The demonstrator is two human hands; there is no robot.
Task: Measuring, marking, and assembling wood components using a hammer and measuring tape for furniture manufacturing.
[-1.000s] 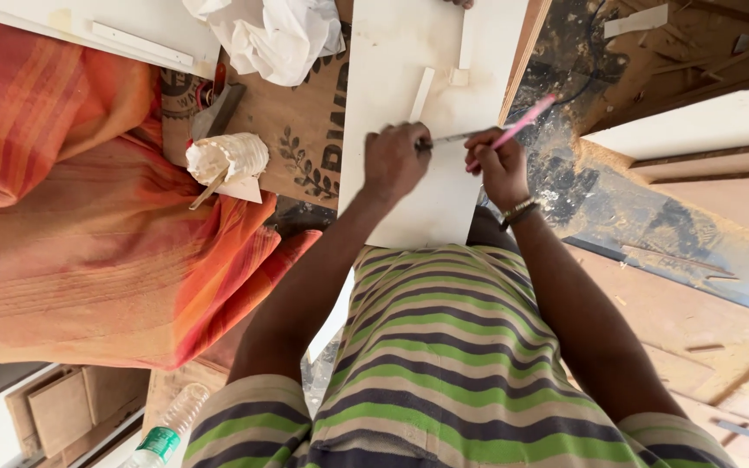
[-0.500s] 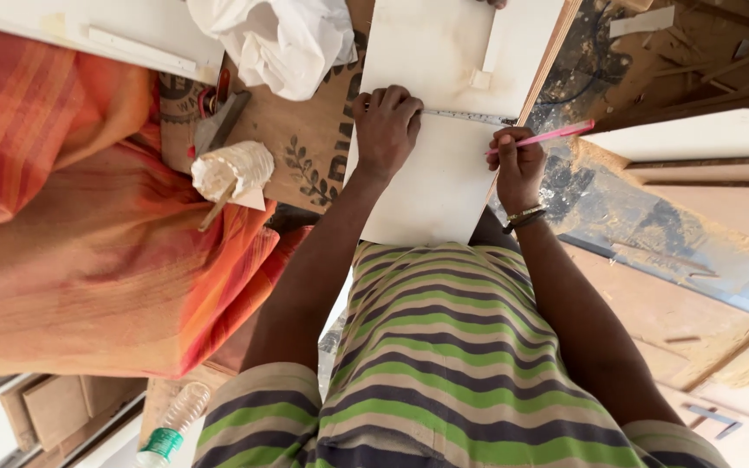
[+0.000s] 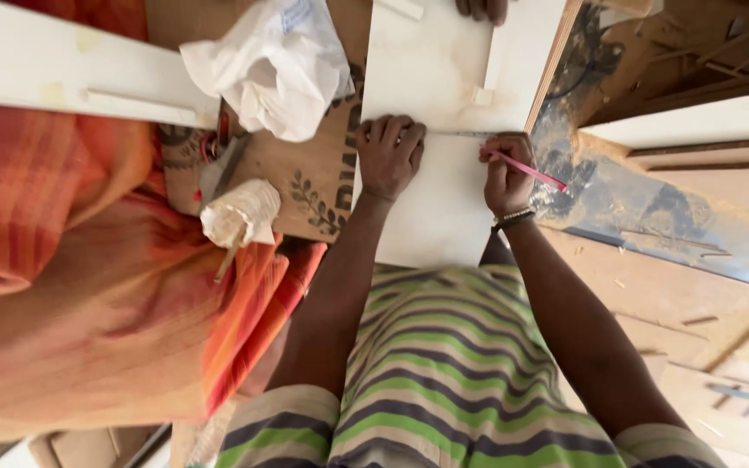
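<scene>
Fingers of the left hand (image 3: pixel 389 156) lie spread and flat, pressing down on the white board (image 3: pixel 444 217) and on the near end of a thin metal ruler (image 3: pixel 457 134) that runs across the board between the two hands. The right hand (image 3: pixel 506 178) is curled closed, its fingers pinching a pink pencil (image 3: pixel 526 169) whose tip sits at the ruler's edge, just beside the knuckles, while the rest of the pencil slants out past the board's edge. A dark band (image 3: pixel 513 217) wraps the right wrist.

The board itself lies under both hands on the desk (image 3: pixel 652 199), and its near edge meets the person's green and grey striped shirt (image 3: pixel 444 373). Beyond the fingertips, a small white strip (image 3: pixel 487 74) stands on the board, and further out another person's fingers (image 3: pixel 483 9) rest on the far edge.

Off to the left of the spread fingers lies a brown cardboard sheet with a leaf print (image 3: pixel 305 186), with a crumpled white plastic bag (image 3: pixel 270 65) on it. Nearer, a roll of white paper (image 3: pixel 240 212) lies beside the cardboard. Orange striped cloth (image 3: pixel 71 286) fills the far left, and a long white panel (image 3: pixel 71 82) crosses above it.
</scene>
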